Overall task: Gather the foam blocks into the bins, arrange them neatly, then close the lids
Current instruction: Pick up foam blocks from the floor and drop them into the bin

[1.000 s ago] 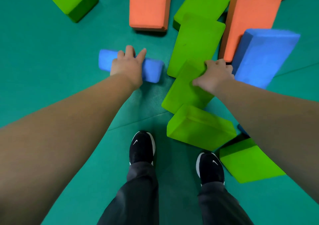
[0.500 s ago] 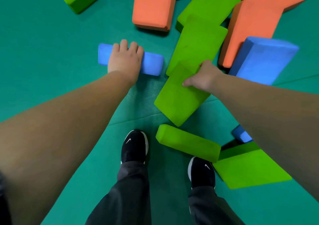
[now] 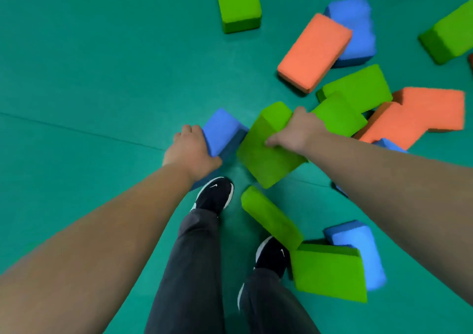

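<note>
My left hand (image 3: pixel 190 152) grips a blue foam block (image 3: pixel 222 132) and holds it tilted above the green floor. My right hand (image 3: pixel 297 131) grips a green foam block (image 3: pixel 266 152), also lifted and tilted, right beside the blue one. More foam blocks lie scattered to the right: an orange block (image 3: pixel 314 52), a second orange block (image 3: pixel 414 116), green blocks (image 3: pixel 355 88) behind my right hand, and a green block (image 3: pixel 271 218) by my right shoe. No bin shows in the head view.
A green block (image 3: pixel 238 1) lies at the top centre. A green block (image 3: pixel 329 272) and a blue block (image 3: pixel 363 251) lie by my right foot. My black shoes (image 3: pixel 216 193) stand on the green mat (image 3: pixel 89 77), which stretches bare to the left.
Both hands have lifted their blocks off the floor and brought them closer together. The view has swung, so the pile now sits further right.
</note>
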